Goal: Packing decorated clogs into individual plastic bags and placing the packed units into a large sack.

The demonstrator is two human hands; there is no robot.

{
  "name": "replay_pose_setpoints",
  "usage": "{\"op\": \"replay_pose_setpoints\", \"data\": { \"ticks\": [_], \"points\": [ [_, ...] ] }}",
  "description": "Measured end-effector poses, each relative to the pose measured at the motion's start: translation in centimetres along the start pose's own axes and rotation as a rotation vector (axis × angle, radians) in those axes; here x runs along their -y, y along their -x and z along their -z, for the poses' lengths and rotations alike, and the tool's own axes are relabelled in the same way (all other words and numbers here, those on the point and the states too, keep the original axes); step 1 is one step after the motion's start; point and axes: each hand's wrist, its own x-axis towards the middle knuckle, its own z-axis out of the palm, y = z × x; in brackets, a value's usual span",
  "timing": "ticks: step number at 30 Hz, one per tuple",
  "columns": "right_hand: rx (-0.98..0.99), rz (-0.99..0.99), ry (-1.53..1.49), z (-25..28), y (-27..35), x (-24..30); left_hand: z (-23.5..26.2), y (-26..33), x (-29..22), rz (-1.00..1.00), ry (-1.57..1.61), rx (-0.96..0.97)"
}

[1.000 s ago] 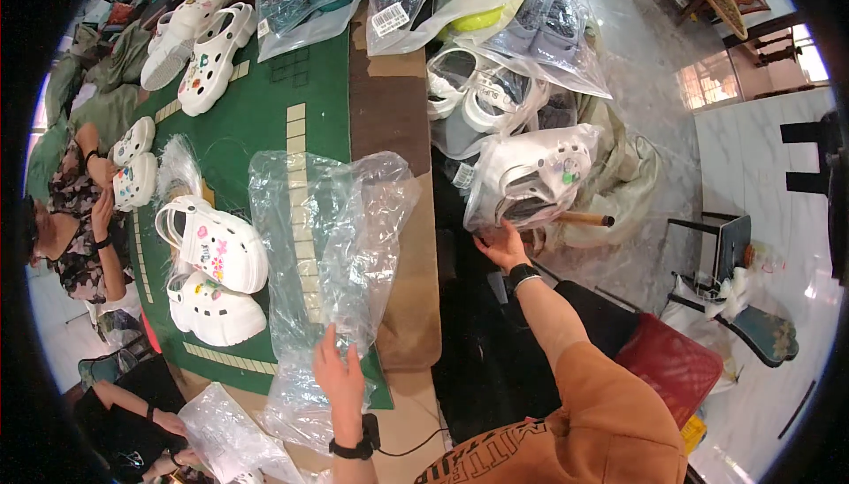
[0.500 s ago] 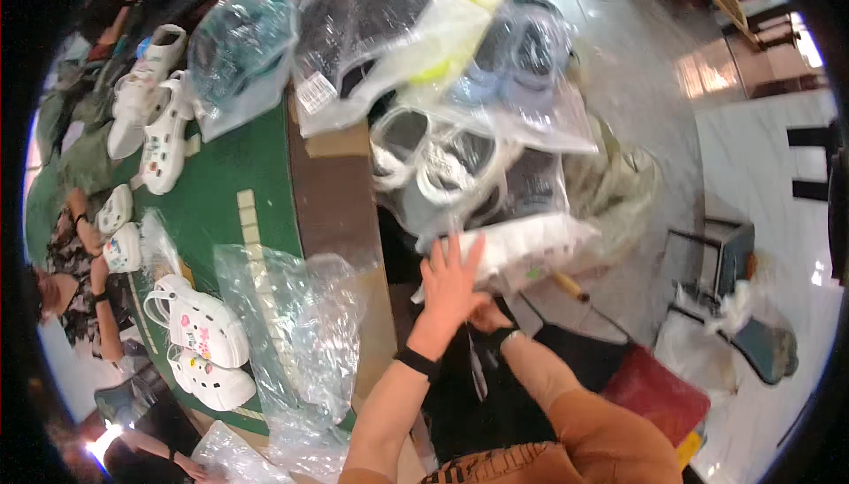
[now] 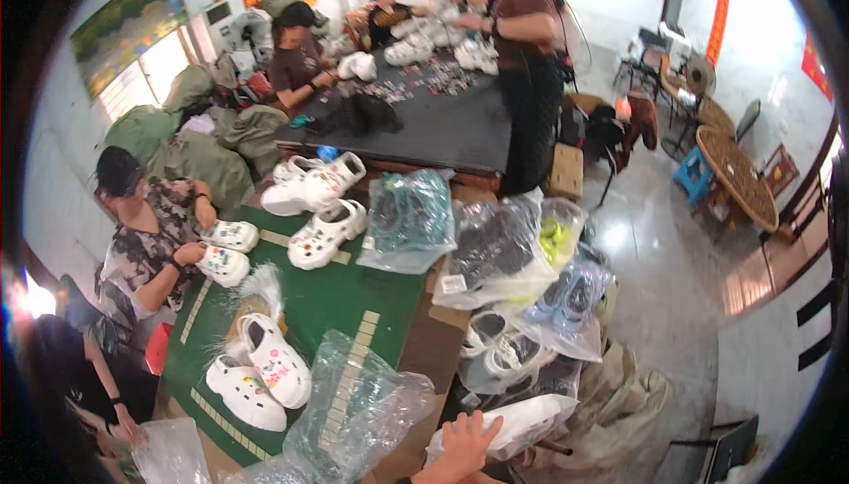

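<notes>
At the lower edge my left hand (image 3: 464, 446) lies on a white plastic-wrapped package (image 3: 531, 422), fingers spread and stretched out. What is inside the package cannot be made out. My right hand does not show. Just beyond the package are clear-bagged white and grey clogs (image 3: 506, 356), with bagged blue-grey clogs (image 3: 566, 300) behind them. To the left, a crumpled clear plastic bag (image 3: 358, 404) rests on the green-topped table (image 3: 345, 303). A pair of white clogs with colourful charms (image 3: 276, 365) sits beside that bag.
More bagged shoes (image 3: 411, 219) and loose white clogs (image 3: 323, 232) stand farther along the table. At the left a seated person (image 3: 159, 236) handles white clogs. Other people work around a dark table (image 3: 433, 121) at the back. A pale sack (image 3: 623, 396) slumps on the floor at right.
The view has tilted up, bringing the room's far side into sight. My left hand stays on the white package, now lower in the picture. My right hand has dropped out of sight.
</notes>
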Motion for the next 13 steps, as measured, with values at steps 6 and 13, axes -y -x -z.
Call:
{"op": "replay_pose_setpoints", "data": {
  "ticks": [6, 13],
  "points": [
    [-0.133, -0.439, -0.763, 2.7, 3.3, 1.2, 6.7, 4.5, 1.9, 0.19, 0.152, -0.109],
    [-0.021, -0.367, -1.325, 8.3, 5.3, 3.9, 8.0, 9.3, 5.5, 0.528, 0.735, -0.199]
  ]
}}
